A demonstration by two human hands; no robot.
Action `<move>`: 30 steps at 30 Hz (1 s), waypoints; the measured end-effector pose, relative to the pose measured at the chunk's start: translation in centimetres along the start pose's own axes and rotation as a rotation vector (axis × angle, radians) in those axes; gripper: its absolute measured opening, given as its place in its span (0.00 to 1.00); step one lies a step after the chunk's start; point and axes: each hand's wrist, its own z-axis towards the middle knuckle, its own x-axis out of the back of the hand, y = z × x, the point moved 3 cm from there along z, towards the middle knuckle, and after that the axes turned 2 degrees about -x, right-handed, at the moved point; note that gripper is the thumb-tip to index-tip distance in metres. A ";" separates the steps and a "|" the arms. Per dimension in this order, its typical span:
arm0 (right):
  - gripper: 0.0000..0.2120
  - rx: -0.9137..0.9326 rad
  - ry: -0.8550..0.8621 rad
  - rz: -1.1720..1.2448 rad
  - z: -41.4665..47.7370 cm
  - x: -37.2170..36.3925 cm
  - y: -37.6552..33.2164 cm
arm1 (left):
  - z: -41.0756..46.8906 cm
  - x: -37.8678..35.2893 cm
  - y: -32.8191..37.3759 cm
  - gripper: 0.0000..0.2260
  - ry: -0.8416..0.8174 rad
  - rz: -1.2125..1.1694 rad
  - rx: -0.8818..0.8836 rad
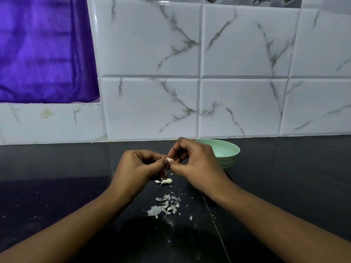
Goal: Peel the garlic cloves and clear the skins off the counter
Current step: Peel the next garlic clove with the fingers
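Now peeling, pinching the garlic clove [169, 160] between left hand [136, 166] and right hand [191, 160] just above the counter [57, 186]; probably needing more stripping next, then gathering the skins [165, 205] below.

1. Garlic clove [169, 159]: only a pale tip shows. The rest is hidden by the pinching fingers of the left grip [136, 166] and right grip [193, 160].
2. Green bowl [228, 151]: near-left side hidden behind the right grip, bottom out of sight.
3. Pale pieces [166, 181] on the bench [57, 168]: partly covered by the left grip, number indeterminate.
4. Purple cloth [45, 50]: cut off at the left and top edges.
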 end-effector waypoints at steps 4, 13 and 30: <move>0.10 -0.083 -0.019 0.096 0.0 0.1 0.2 | 0.0 0.0 -0.2 0.08 0.022 -0.005 0.006; 0.08 -0.487 -0.163 0.718 0.2 -0.2 2.0 | 0.2 -0.1 -0.5 0.06 0.002 -0.122 0.148; 0.09 -0.400 -0.124 0.606 0.2 -0.6 1.9 | 0.3 0.0 -0.3 0.05 -0.016 -0.067 0.044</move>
